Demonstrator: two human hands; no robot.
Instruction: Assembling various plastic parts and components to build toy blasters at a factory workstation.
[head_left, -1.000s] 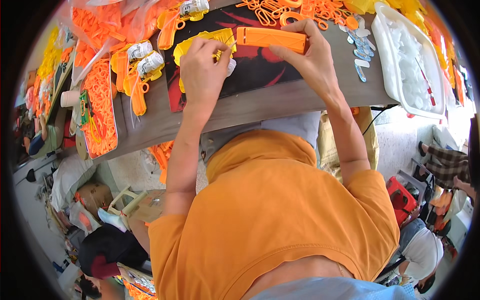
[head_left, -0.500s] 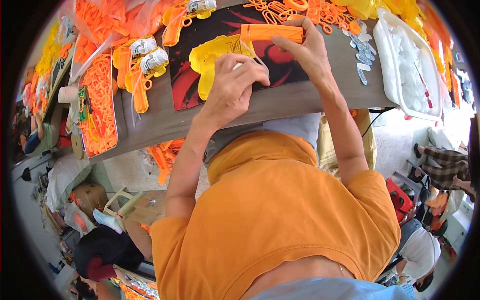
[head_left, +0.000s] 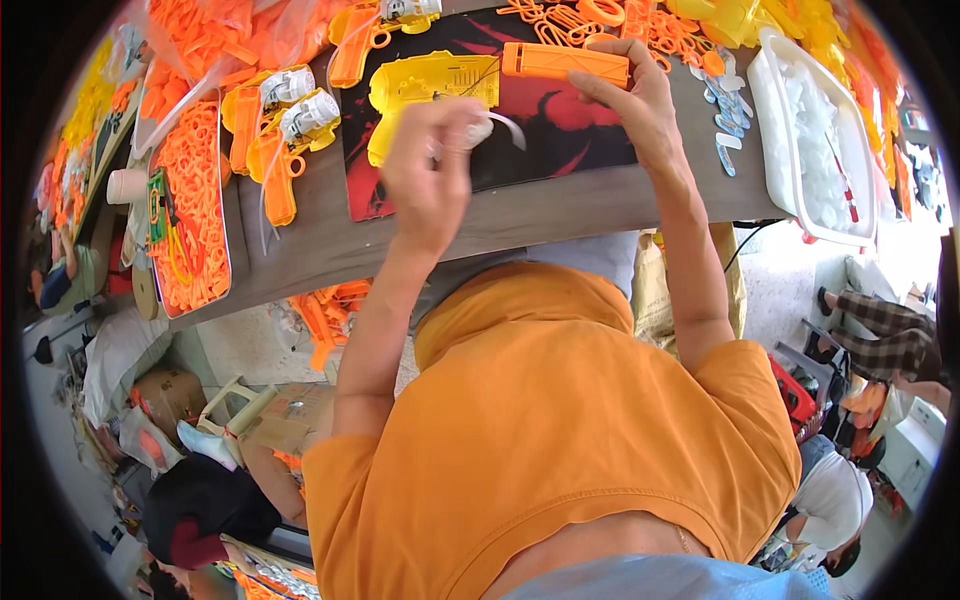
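Note:
My right hand (head_left: pixel 640 105) grips the end of a long orange plastic barrel piece (head_left: pixel 562 65), thumb below and fingers above. The barrel's other end lies at the right edge of a yellow toy-gun shell (head_left: pixel 435 78) on the mat. In front of that shell is my left hand (head_left: pixel 430 175), smeared by motion, its fingers curled round a small white piece (head_left: pixel 478 130). From the white piece a thin pale strip (head_left: pixel 510 128) sticks out to the right. My left hand hides the shell's lower part.
A black and red mat (head_left: pixel 560 120) covers the table's middle. To the left are toy guns with white parts (head_left: pixel 310 120) and a tray of orange pieces (head_left: pixel 190 210). Blue-white pieces (head_left: pixel 730 110) and a white tub (head_left: pixel 770 130) of translucent parts stand right.
The barrel piece has shifted right with my right hand. My left hand has drawn slightly left with the white piece, and more of the yellow shell shows.

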